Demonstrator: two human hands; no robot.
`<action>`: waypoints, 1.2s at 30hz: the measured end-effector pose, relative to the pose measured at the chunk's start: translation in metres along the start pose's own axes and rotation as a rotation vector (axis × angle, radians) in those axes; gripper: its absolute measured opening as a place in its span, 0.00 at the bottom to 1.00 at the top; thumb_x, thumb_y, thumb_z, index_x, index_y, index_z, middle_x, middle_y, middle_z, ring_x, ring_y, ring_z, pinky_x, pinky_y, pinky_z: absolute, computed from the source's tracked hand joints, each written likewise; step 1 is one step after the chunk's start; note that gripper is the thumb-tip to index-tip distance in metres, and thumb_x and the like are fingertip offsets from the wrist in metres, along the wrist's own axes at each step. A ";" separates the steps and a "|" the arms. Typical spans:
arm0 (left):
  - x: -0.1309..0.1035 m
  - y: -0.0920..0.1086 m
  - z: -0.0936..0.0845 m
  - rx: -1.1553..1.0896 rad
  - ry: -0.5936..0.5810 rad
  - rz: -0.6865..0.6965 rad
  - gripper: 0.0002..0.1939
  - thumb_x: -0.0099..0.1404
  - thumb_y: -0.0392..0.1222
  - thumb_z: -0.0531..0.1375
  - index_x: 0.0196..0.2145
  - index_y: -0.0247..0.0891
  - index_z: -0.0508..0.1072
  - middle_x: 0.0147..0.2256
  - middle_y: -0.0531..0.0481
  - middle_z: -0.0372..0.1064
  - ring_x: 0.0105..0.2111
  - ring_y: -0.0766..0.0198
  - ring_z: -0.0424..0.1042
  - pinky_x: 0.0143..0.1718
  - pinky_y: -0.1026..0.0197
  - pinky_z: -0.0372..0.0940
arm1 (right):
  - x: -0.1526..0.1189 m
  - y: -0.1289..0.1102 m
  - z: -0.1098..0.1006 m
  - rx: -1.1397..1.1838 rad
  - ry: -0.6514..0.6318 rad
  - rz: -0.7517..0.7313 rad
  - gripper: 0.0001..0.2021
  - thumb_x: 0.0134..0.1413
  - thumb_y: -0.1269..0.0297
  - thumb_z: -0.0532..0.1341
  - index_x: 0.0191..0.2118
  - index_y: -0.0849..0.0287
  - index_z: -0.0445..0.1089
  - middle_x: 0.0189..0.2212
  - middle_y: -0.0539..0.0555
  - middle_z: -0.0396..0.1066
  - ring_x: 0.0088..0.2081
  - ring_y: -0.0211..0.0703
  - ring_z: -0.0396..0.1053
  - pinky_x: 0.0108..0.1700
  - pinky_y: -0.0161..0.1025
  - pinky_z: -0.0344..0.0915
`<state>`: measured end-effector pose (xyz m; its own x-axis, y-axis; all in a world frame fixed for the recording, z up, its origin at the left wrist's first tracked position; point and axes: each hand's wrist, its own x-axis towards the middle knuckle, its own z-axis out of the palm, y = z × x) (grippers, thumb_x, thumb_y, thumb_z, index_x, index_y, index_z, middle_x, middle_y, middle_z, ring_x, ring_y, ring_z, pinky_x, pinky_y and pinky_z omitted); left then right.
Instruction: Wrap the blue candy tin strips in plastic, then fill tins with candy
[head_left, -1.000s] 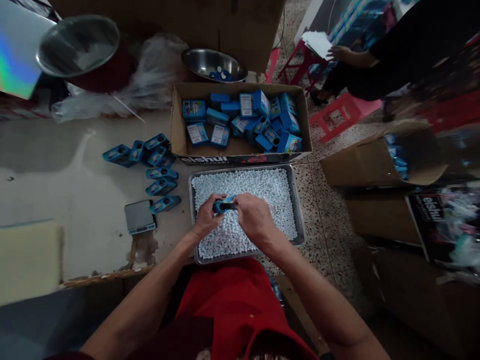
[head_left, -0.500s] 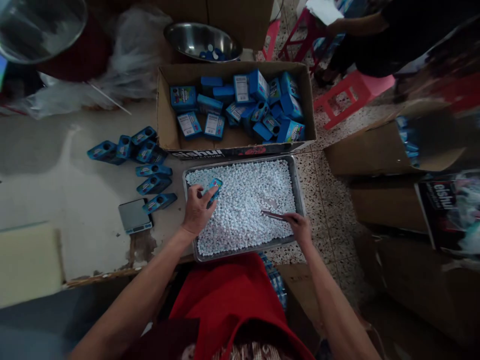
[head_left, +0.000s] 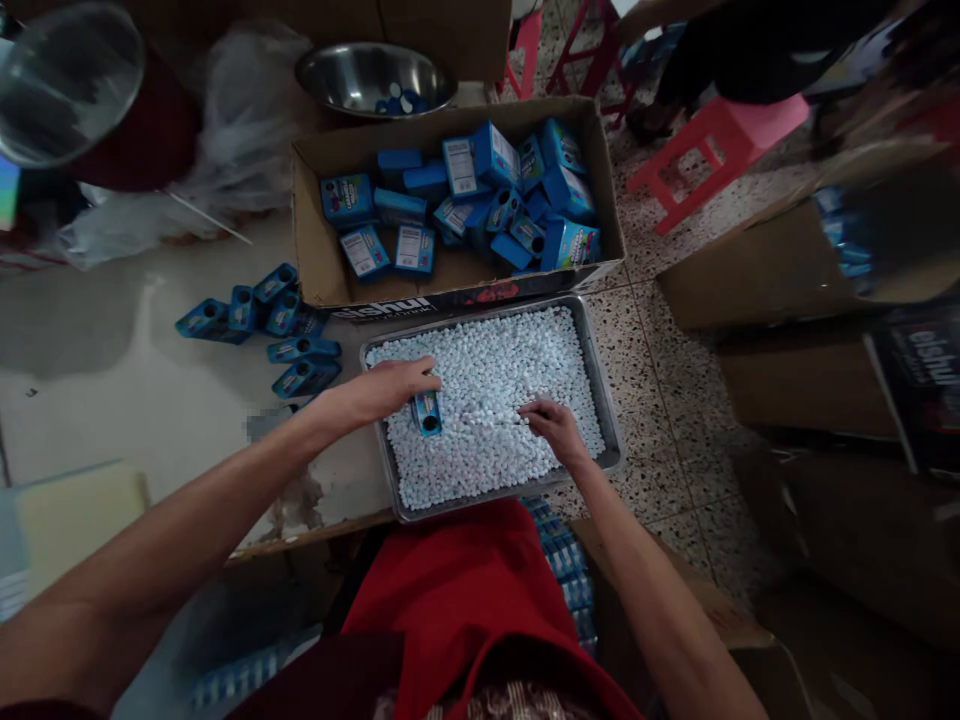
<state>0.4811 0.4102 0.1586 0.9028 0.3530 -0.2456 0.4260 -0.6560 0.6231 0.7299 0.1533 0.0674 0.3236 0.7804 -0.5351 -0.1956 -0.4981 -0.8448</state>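
Note:
My left hand (head_left: 394, 388) grips a small blue box (head_left: 427, 412) from above, over the left part of the pellets. The box's end with a dark round hole faces up towards me. Many small white pellets (head_left: 487, 345) fill a shallow metal tray (head_left: 604, 400). My right hand (head_left: 556, 428) is closed low over the pellets at the tray's right side, on a thin scoop (head_left: 491, 421) that hardly shows among them. The two hands are apart. Left of the tray, several more blue boxes (head_left: 304, 378) with round holes lie on the table.
Behind the tray stands a cardboard carton (head_left: 450, 290) holding many blue boxes. A steel bowl (head_left: 337, 80) with small blue and white pieces is behind it. A scale (head_left: 264, 424) lies partly under my left forearm. Cartons (head_left: 742, 265) and a pink stool (head_left: 720, 150) stand right.
My left hand has turned the blue box so its holed end points towards me. My right hand has moved left and inwards over the pellets with the scoop. The whole view has shifted slightly.

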 end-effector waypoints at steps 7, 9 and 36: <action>-0.012 0.015 -0.015 0.087 -0.124 0.050 0.06 0.59 0.33 0.59 0.33 0.42 0.68 0.34 0.50 0.70 0.35 0.58 0.71 0.36 0.60 0.60 | -0.033 -0.071 -0.007 0.079 -0.005 -0.004 0.11 0.49 0.58 0.68 0.36 0.60 0.80 0.22 0.46 0.68 0.23 0.34 0.59 0.26 0.34 0.53; -0.022 0.022 -0.010 0.121 -0.041 -0.013 0.04 0.61 0.35 0.59 0.33 0.43 0.67 0.33 0.50 0.70 0.34 0.58 0.71 0.33 0.60 0.59 | -0.033 -0.085 -0.003 0.056 0.016 -0.017 0.11 0.49 0.59 0.68 0.35 0.60 0.79 0.21 0.46 0.67 0.23 0.34 0.59 0.26 0.34 0.53; -0.061 0.016 0.040 -0.070 0.435 -0.271 0.21 0.66 0.38 0.62 0.56 0.42 0.71 0.52 0.43 0.75 0.52 0.50 0.75 0.56 0.52 0.69 | -0.046 -0.099 -0.068 -0.616 0.319 -0.126 0.10 0.53 0.61 0.61 0.37 0.56 0.79 0.28 0.53 0.76 0.32 0.48 0.70 0.37 0.43 0.64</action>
<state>0.4355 0.3512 0.1539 0.6463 0.7587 -0.0823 0.6225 -0.4617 0.6320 0.7974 0.1415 0.1763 0.5834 0.7441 -0.3254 0.3907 -0.6084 -0.6908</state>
